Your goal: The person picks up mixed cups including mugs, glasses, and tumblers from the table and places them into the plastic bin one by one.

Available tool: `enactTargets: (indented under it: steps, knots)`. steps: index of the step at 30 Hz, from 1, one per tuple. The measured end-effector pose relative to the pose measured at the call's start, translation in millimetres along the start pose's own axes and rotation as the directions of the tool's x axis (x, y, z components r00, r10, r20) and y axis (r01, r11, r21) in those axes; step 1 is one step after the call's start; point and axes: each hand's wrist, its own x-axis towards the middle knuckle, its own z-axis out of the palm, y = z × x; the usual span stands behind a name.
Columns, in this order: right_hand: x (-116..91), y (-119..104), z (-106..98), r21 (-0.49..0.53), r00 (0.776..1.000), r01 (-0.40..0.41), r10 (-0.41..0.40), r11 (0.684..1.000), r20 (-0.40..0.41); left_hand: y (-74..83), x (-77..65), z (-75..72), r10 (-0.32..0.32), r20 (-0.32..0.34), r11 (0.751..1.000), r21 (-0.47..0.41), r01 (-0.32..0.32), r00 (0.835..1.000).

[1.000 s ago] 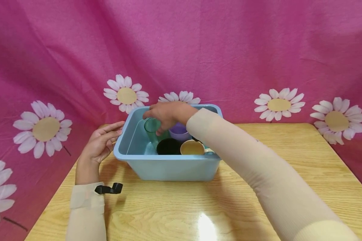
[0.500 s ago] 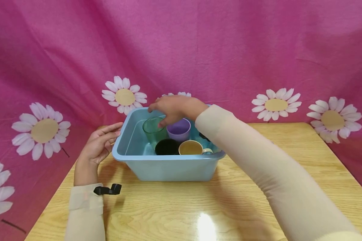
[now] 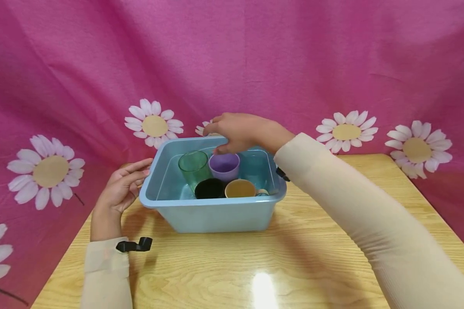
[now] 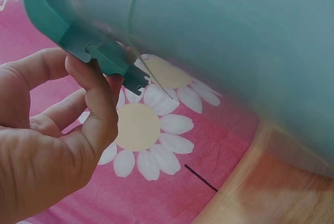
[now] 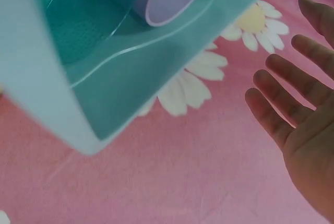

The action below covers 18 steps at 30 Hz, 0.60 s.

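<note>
A light blue plastic tub (image 3: 216,216) stands on the table with several cups in it. A clear green cup (image 3: 193,165) leans at the left, beside a purple cup (image 3: 225,167). Nearer the front wall are a black cup (image 3: 210,189) and a mug with a yellow-orange inside (image 3: 240,189). At the tub's left side, my left hand (image 3: 120,186) holds the rim with bent fingers, as the left wrist view shows. Above the tub's back rim hovers my right hand (image 3: 241,128), fingers spread and holding nothing. A teal see-through vessel (image 5: 94,15) appears in the right wrist view.
The tub rests on a light wooden table (image 3: 201,266). A pink cloth (image 3: 278,56) with large white flowers hangs behind and to the sides. On the left wrist is a black strap mount (image 3: 134,245).
My right hand has moved right and up, away from the green cup, bringing the purple cup into view. The left hand stays at the tub's rim.
</note>
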Motion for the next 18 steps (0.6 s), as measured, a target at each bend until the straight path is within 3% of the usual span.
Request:
enactTargets:
  steps: [7, 18]
  knots:
    - [-32, 7, -6, 0.018, 0.998, -0.046, 0.047, 0.999, -0.048, -0.8, 0.5, 1.5, -0.004, 0.002, 1.0, -0.004, 0.004, 1.0]
    - [-88, 28, 5, 0.005, 0.98, -0.139, 0.139, 0.99, -0.143, 0.3, -1.4, 1.7, -0.005, 0.011, 1.0, -0.004, 0.005, 1.0]
